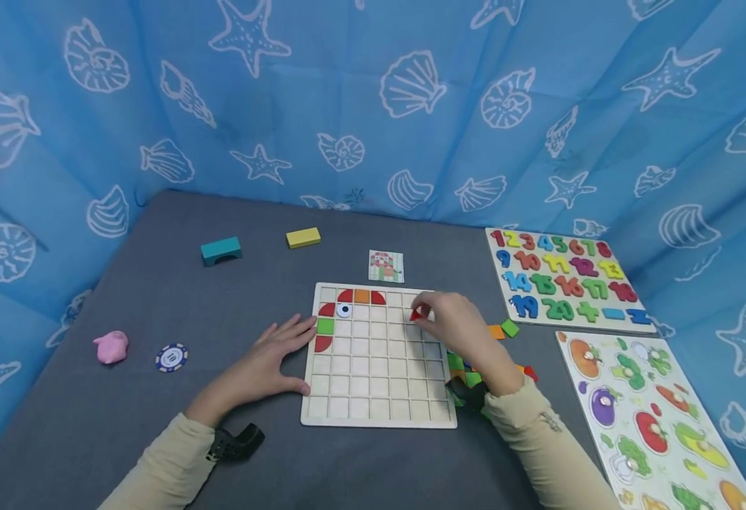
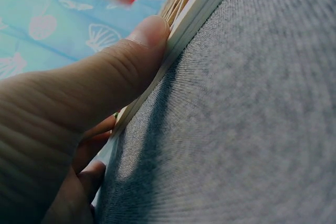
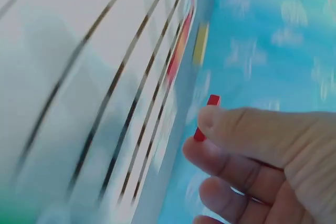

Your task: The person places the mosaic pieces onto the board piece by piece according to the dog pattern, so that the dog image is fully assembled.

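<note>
A pale wooden grid board [image 1: 370, 388] lies on the dark table. Along its top left, red quarter-round tiles [image 1: 324, 344], an orange square [image 1: 361, 296], a green square [image 1: 325, 326] and an eye tile [image 1: 343, 310] fill some cells. My left hand [image 1: 270, 365] rests at the board's left edge with fingers spread; in the left wrist view its thumb [image 2: 134, 51] presses the rim. Thumb and forefinger of my right hand [image 1: 458, 329] pinch a small red tile [image 3: 213, 100] above the board's upper right cells. The tile's full outline is partly covered by the fingertips.
Loose coloured tiles [image 1: 509, 328] lie right of the board, partly under my right forearm. Beyond them are a number puzzle [image 1: 500, 283] and a vegetable puzzle [image 1: 608, 443]. A picture card [image 1: 386, 266], yellow block [image 1: 303, 237], teal block [image 1: 221, 250], pink figure [image 1: 112, 347] and poker chip [image 1: 171, 358] lie around.
</note>
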Demonstrator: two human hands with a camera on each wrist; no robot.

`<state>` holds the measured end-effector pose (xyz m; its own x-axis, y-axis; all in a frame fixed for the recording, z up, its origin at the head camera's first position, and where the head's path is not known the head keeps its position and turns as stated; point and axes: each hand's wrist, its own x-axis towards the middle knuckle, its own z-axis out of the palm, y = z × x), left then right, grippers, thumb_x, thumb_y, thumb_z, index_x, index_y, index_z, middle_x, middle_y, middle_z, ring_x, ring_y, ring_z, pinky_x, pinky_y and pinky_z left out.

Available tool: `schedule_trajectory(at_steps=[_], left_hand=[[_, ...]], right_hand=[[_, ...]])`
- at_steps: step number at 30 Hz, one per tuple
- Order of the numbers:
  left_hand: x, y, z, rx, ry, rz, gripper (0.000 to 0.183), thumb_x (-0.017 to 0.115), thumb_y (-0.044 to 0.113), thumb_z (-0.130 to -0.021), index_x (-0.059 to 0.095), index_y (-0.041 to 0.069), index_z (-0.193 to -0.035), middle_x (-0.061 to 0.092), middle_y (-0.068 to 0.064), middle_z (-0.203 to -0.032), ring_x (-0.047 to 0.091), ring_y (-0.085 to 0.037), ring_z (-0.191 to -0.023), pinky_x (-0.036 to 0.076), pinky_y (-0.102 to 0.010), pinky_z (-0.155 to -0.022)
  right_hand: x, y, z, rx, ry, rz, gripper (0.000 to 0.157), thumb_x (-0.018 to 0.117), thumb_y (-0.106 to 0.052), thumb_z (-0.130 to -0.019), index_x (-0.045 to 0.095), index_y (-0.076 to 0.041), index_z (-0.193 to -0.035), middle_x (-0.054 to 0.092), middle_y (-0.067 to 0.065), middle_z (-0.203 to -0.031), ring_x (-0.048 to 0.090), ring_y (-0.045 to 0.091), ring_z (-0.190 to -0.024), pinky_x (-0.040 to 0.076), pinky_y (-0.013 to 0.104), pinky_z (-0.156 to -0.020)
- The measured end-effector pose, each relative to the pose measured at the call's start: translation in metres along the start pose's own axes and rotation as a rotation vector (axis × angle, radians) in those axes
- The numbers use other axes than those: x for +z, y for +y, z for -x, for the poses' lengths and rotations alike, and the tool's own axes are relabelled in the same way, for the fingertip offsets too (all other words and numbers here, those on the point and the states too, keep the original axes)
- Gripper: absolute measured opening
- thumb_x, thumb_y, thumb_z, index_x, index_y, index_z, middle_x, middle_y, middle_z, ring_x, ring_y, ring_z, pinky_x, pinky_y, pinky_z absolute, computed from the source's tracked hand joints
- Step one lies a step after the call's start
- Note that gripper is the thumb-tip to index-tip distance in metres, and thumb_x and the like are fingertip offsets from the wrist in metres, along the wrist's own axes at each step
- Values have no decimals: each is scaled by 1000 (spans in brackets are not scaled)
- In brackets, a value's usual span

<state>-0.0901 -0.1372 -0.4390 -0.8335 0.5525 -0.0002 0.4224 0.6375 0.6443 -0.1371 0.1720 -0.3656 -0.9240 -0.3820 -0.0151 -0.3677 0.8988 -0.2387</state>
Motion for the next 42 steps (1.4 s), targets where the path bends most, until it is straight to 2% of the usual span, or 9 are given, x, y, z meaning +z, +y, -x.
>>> schedule_trajectory(at_steps=[3,7,13,21,24,29,34,38,42], left_hand=[[2,-1,-1,4,-1,4,95,72,50,-62,29,15,-140,22,0,-147,10,-25,-136,5,-52,-106],[3,-1,-3,9,-3,8,95,72,50,-62,30,15,-140,22,1,-147,10,-24,-136,5,-52,-106],[2,1,-4,17,-3,9,95,74,47,-62,30,14,-140,22,1,-147,10,-24,-136,5,-52,-106],[1,2,-3,12,5,9,95,74,46,-62,30,14,-140,23,-1,-146,11,-25,-136,5,-52,-106],[1,2,-3,4,3,5,96,74,48,-62,30,14,-140,23,-1,-146,10,-25,-136,5,-52,-106],[1,0,-1,3,7,13,96,74,48,-61,30,15,-140,22,-1,-147,10,-26,-136,4,-53,-106],[2,0,0,13,15,29,95,74,47,-62,30,14,-140,22,-1,-147,10,-26,-136,4,-53,-106],[3,-1,-1,21,19,27,95,74,47,-61,30,13,-139,23,-1,-147,10,-27,-136,4,-53,-105],[4,-1,-2,12,21,27,96,74,47,-60,31,14,-139,23,0,-146,11,-26,-136,5,-53,-105]], right_hand=[[8,-30,-22,-64,-26,35,16,71,-14,-75,68,-14,-90,62,-4,-73,50,8,-60,41,23,-53],[20,-50,-43,-127,-53,84,12,68,-14,-78,68,-13,-89,63,-3,-74,51,8,-60,42,24,-52],[30,-55,-55,-115,-72,108,10,68,-15,-77,68,-13,-87,65,-1,-76,54,10,-62,44,26,-53],[31,-55,-54,-79,-102,89,8,70,-19,-76,69,-16,-83,63,-5,-72,50,8,-59,41,25,-52],[31,-53,-51,-83,-95,70,10,68,-17,-77,69,-18,-87,60,-7,-68,48,7,-57,40,24,-50],[14,-39,-34,-43,-31,-2,21,66,-15,-77,67,-17,-98,58,-7,-68,46,9,-55,37,24,-48],[-3,1,5,33,23,-19,19,69,-17,-77,67,-14,-95,61,-3,-80,48,10,-59,39,24,-49],[-3,35,34,89,18,-6,20,71,-16,-75,68,-12,-94,60,-1,-80,50,11,-64,44,27,-56],[7,56,49,124,-39,-6,21,71,-18,-75,68,-13,-95,58,-2,-79,50,11,-67,46,28,-60]])
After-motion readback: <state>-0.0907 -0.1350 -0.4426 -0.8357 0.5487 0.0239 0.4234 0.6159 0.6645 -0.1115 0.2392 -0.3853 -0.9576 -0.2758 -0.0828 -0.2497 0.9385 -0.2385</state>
